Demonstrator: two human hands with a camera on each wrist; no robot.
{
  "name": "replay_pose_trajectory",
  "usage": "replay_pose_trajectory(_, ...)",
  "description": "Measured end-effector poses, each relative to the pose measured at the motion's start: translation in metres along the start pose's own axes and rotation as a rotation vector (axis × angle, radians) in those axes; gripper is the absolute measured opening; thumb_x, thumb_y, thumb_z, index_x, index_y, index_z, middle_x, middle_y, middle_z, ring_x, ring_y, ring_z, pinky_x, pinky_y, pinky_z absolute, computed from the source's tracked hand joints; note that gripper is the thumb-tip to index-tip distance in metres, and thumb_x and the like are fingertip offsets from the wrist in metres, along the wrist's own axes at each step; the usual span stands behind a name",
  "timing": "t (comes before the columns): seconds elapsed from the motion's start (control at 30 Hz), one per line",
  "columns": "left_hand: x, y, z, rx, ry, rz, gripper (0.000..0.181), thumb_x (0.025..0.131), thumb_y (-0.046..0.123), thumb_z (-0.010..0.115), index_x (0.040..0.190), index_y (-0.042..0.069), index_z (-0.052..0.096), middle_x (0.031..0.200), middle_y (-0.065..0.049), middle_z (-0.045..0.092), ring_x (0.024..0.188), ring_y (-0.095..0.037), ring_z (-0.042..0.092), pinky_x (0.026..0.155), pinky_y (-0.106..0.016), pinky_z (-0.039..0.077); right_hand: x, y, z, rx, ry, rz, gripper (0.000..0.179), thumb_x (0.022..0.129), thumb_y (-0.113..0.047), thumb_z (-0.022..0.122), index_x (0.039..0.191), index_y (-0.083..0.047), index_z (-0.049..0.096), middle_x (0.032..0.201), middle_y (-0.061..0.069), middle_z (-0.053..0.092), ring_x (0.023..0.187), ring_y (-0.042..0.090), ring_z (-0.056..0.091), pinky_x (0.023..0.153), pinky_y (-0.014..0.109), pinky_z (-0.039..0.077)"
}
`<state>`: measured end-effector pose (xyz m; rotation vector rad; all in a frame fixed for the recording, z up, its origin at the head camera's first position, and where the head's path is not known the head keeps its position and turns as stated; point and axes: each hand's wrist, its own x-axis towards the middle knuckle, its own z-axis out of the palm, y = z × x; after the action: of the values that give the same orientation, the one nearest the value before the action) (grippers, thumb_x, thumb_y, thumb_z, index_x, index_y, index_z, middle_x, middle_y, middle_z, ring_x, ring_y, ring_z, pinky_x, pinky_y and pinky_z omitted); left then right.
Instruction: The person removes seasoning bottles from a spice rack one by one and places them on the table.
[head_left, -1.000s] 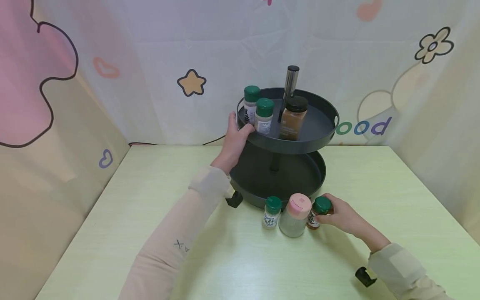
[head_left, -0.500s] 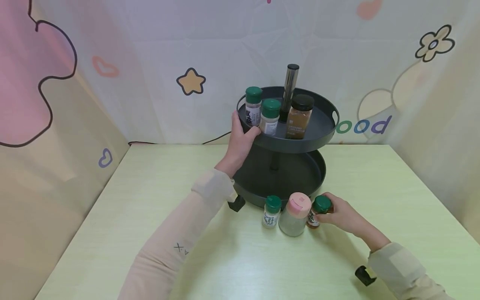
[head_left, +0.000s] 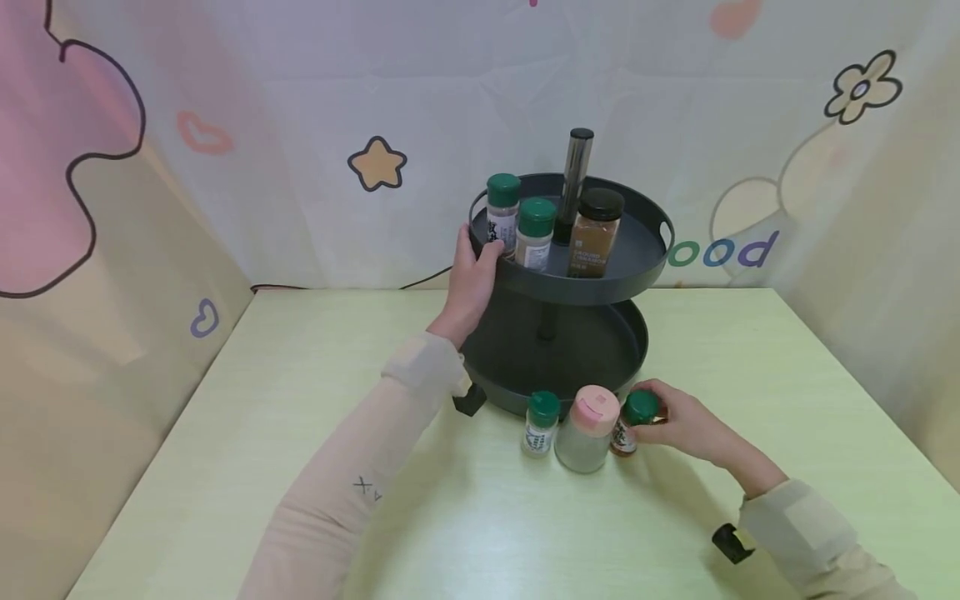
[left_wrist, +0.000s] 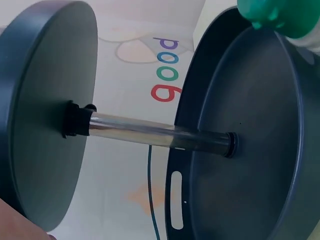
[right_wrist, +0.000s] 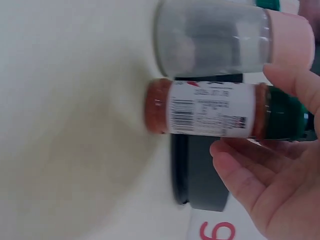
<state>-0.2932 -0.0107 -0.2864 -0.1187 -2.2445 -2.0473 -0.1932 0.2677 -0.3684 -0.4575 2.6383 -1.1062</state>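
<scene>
My left hand [head_left: 472, 287] holds the left rim of the upper tray [head_left: 577, 290] of a black two-tier turntable, thumb over the edge. Near the thumb stand two green-capped spice jars [head_left: 502, 218] [head_left: 534, 242] and a brown spice jar with a black lid [head_left: 595, 237]. My right hand [head_left: 686, 425] pinches a green-capped jar of red spice [right_wrist: 212, 108] between thumb and fingers. That jar stands upright at the front of the turntable. Close on its left is a clear jar with a pink lid [head_left: 587, 433], then another green-capped jar [head_left: 540, 427].
The lower tray [head_left: 555, 354] lies behind the front row of jars, with a metal post [left_wrist: 150, 132] joining the tiers. A printed cloth [head_left: 315, 167] hangs behind the pale table [head_left: 465, 517].
The jars on the upper tray have shifted a little to the right as the tray turned. My left thumb moved right with the rim, then back left. The right hand stays at the red spice jar.
</scene>
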Motion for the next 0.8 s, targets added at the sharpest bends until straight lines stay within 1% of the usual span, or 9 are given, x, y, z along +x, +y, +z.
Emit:
replay_pose_trajectory(0.07, 0.002, 0.000, 0.000, 0.004, 0.004, -0.009, 0.064, 0.091, 0.040, 0.036, 0.142, 0.023, 0.003, 0.148, 0.006, 0.016, 0.134, -0.013, 0.020, 0.109, -0.041, 0.020, -0.001, -0.006, -0.006, -0.008, 0.003, -0.003, 0.056, 0.078, -0.026, 0.066, 0.119, 0.002, 0.040, 0.108, 0.017, 0.054, 0.094, 0.028, 0.053, 0.076, 0.033, 0.051)
replay_pose_trajectory(0.17, 0.004, 0.000, 0.000, -0.001, 0.004, -0.007, 0.063, 0.090, 0.038, 0.036, 0.142, 0.024, 0.003, 0.147, 0.005, 0.017, 0.134, -0.013, 0.020, 0.109, -0.040, 0.020, -0.004, -0.016, -0.015, -0.028, 0.032, -0.022, 0.057, 0.080, -0.027, 0.064, 0.121, 0.004, 0.039, 0.117, 0.022, 0.051, 0.106, 0.036, 0.050, 0.083, 0.041, 0.049)
replay_pose_trajectory(0.3, 0.006, 0.001, 0.000, -0.006, 0.009, -0.006, 0.065, 0.089, 0.033, 0.036, 0.143, 0.023, 0.001, 0.149, 0.004, 0.012, 0.136, -0.014, 0.016, 0.110, -0.041, 0.017, -0.008, -0.031, -0.028, -0.077, 0.108, -0.045, 0.055, 0.081, -0.026, 0.062, 0.122, 0.004, 0.040, 0.120, 0.024, 0.050, 0.111, 0.037, 0.048, 0.087, 0.045, 0.045)
replay_pose_trajectory(0.33, 0.006, 0.001, 0.001, -0.004, 0.010, -0.009, 0.066, 0.089, 0.033, 0.036, 0.143, 0.023, 0.000, 0.149, 0.006, 0.011, 0.136, -0.013, 0.014, 0.110, -0.040, 0.017, -0.008, -0.035, -0.031, -0.087, 0.129, -0.049, 0.055, 0.082, -0.026, 0.061, 0.122, 0.004, 0.040, 0.120, 0.023, 0.050, 0.111, 0.037, 0.048, 0.087, 0.045, 0.045)
replay_pose_trajectory(0.4, 0.007, 0.001, 0.001, -0.011, 0.013, 0.003, 0.066, 0.089, 0.030, 0.036, 0.143, 0.022, -0.001, 0.150, 0.004, 0.009, 0.136, -0.014, 0.013, 0.110, -0.041, 0.016, -0.009, -0.042, -0.037, -0.099, 0.177, -0.056, 0.053, 0.083, -0.027, 0.060, 0.123, 0.002, 0.040, 0.120, 0.021, 0.050, 0.110, 0.035, 0.049, 0.087, 0.033, 0.047)
replay_pose_trajectory(0.47, 0.008, 0.000, 0.001, -0.015, 0.013, 0.018, 0.066, 0.089, 0.029, 0.037, 0.143, 0.022, -0.001, 0.149, 0.005, 0.008, 0.137, -0.014, 0.013, 0.110, -0.040, 0.016, -0.009, -0.049, -0.043, -0.098, 0.229, -0.077, 0.050, 0.084, -0.026, 0.059, 0.123, 0.000, 0.041, 0.119, 0.020, 0.050, 0.106, 0.019, 0.052, 0.084, 0.019, 0.047)
replay_pose_trajectory(0.57, 0.009, 0.000, 0.002, -0.016, 0.015, 0.048, 0.065, 0.089, 0.027, 0.036, 0.143, 0.021, -0.001, 0.149, 0.005, 0.009, 0.137, -0.014, 0.013, 0.110, -0.039, 0.016, -0.009, -0.059, -0.052, -0.090, 0.306, -0.121, 0.048, 0.084, -0.024, 0.059, 0.121, 0.000, 0.042, 0.116, 0.018, 0.051, 0.096, -0.006, 0.049, 0.075, 0.001, 0.038)
replay_pose_trajectory(0.63, 0.008, 0.000, 0.003, -0.014, 0.016, 0.061, 0.066, 0.089, 0.027, 0.036, 0.143, 0.021, -0.001, 0.149, 0.006, 0.007, 0.137, -0.014, 0.012, 0.110, -0.038, 0.016, -0.008, -0.066, -0.056, -0.088, 0.352, -0.154, 0.046, 0.084, -0.023, 0.059, 0.121, 0.000, 0.043, 0.115, 0.019, 0.052, 0.088, -0.018, 0.043, 0.075, 0.000, 0.038)
replay_pose_trajectory(0.8, 0.006, -0.001, 0.004, -0.017, 0.012, 0.100, 0.067, 0.089, 0.025, 0.036, 0.142, 0.021, -0.003, 0.149, 0.006, 0.006, 0.137, -0.013, 0.010, 0.111, -0.038, 0.014, -0.005, -0.081, -0.065, -0.100, 0.436, -0.199, 0.045, 0.083, -0.020, 0.060, 0.120, 0.000, 0.045, 0.112, 0.017, 0.053, 0.088, -0.017, 0.044, 0.075, -0.001, 0.038)
